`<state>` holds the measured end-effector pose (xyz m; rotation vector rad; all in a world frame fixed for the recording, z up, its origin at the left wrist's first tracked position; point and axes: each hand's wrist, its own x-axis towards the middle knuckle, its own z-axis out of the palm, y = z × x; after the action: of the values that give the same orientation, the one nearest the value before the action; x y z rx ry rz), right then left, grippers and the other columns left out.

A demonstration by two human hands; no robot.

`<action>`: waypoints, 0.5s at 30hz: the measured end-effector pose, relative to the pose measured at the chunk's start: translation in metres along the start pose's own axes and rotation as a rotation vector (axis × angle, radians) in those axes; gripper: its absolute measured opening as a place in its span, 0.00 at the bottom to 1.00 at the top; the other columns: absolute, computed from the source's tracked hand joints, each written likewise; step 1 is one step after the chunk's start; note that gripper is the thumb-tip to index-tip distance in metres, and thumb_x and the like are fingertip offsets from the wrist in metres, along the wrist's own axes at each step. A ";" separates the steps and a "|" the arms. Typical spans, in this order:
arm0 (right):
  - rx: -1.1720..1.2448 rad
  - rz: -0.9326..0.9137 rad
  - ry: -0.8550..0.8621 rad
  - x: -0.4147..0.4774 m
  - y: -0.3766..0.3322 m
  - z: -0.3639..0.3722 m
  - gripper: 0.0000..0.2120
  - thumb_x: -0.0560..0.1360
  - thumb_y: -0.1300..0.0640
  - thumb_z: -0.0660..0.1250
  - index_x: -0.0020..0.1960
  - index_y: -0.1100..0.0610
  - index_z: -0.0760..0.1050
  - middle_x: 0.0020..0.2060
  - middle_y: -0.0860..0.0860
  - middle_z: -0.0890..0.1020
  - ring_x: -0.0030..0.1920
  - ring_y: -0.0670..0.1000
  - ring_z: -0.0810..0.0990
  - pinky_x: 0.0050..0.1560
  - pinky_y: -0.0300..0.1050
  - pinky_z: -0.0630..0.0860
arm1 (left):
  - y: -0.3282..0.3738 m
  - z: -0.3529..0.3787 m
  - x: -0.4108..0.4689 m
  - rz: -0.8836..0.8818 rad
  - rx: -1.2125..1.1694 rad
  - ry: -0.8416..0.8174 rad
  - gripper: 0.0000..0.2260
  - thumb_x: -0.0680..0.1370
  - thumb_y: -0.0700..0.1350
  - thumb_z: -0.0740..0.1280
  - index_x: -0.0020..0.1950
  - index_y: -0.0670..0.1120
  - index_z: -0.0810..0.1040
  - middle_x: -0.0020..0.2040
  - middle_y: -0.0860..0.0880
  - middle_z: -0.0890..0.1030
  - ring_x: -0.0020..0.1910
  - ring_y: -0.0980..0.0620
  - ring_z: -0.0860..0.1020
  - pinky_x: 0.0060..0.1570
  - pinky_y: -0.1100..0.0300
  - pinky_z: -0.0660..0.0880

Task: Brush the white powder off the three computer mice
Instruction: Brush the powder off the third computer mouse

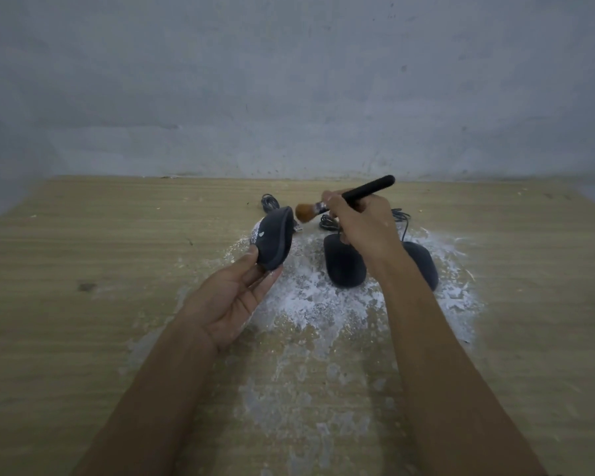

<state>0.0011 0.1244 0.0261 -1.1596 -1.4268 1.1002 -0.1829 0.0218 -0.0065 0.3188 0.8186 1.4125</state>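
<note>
Left hand [234, 297] grips a lifted mouse [273, 238], its white mark unreadable; right hand [364, 225] grips the brush [371, 188].

Bare indoor room, scuffed grey wall [289, 80], wood-grain table [83, 235] set against it, exact kind unclear

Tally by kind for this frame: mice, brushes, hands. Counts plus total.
Mice: 3 (held mouse, middle mouse, right mouse)
Brushes: 1 (brush)
Hands: 2 (left hand, right hand)
Total: 6
</note>
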 end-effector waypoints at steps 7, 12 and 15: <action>0.034 0.004 -0.154 -0.003 0.000 0.000 0.08 0.78 0.54 0.72 0.48 0.60 0.83 0.27 0.50 0.70 0.23 0.45 0.66 0.24 0.38 0.66 | -0.001 -0.004 0.003 0.020 0.072 0.000 0.11 0.80 0.40 0.64 0.60 0.38 0.78 0.54 0.41 0.86 0.50 0.50 0.86 0.43 0.61 0.82; -0.032 -0.027 -0.215 -0.004 0.000 0.000 0.04 0.77 0.53 0.73 0.45 0.53 0.84 0.27 0.49 0.74 0.25 0.44 0.69 0.27 0.39 0.68 | -0.003 -0.005 0.005 0.032 0.084 0.007 0.11 0.79 0.41 0.65 0.60 0.39 0.79 0.55 0.42 0.86 0.51 0.50 0.85 0.46 0.59 0.83; -0.031 -0.055 -0.133 -0.005 -0.002 0.002 0.05 0.78 0.52 0.73 0.45 0.51 0.84 0.31 0.51 0.77 0.30 0.46 0.74 0.33 0.43 0.72 | -0.001 -0.005 0.005 0.050 0.072 0.007 0.10 0.79 0.40 0.65 0.59 0.39 0.79 0.53 0.43 0.86 0.50 0.50 0.86 0.44 0.61 0.83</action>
<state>-0.0009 0.1195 0.0269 -1.0792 -1.5736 1.1381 -0.1854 0.0250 -0.0124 0.3924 0.8743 1.4339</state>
